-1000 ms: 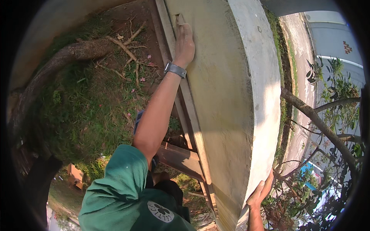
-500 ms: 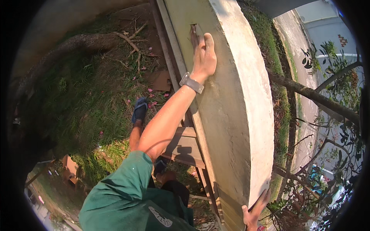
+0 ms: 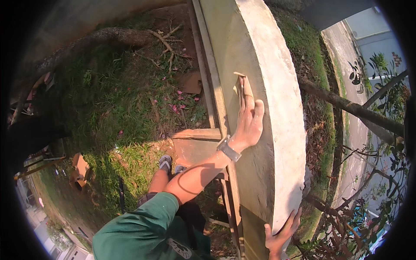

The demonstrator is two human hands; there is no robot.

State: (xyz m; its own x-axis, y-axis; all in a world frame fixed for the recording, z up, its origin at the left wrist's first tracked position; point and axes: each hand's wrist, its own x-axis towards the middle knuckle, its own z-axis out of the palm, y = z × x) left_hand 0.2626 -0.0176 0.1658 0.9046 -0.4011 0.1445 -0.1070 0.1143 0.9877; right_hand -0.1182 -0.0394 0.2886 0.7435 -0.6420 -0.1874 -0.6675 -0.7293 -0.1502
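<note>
My left hand (image 3: 248,123), with a grey watch at its wrist, lies along the greenish-grey side face of a concrete wall (image 3: 255,173). Its fingers are straight and close together, pressing on a thin tan sheet (image 3: 238,74) that looks like sandpaper. Only the sheet's edges show past the fingertips; the rest is hidden underneath. At the lower right, my right hand (image 3: 284,234) rests on the wall's pale, rough top edge (image 3: 289,143). Its fingers are stretched out and its thumb is apart, with nothing visible in it.
Wooden boards (image 3: 197,145) stand against the wall's left side by my feet. Grass with pink petals and a tree trunk (image 3: 108,37) lie to the left, with a cardboard box (image 3: 80,171) farther off. Branches (image 3: 346,104) reach close to the wall on the right.
My left hand has slid nearer along the wall face, and tan edges of the sheet now show at its fingertips. The view has shifted; my right hand stays on the wall's edge.
</note>
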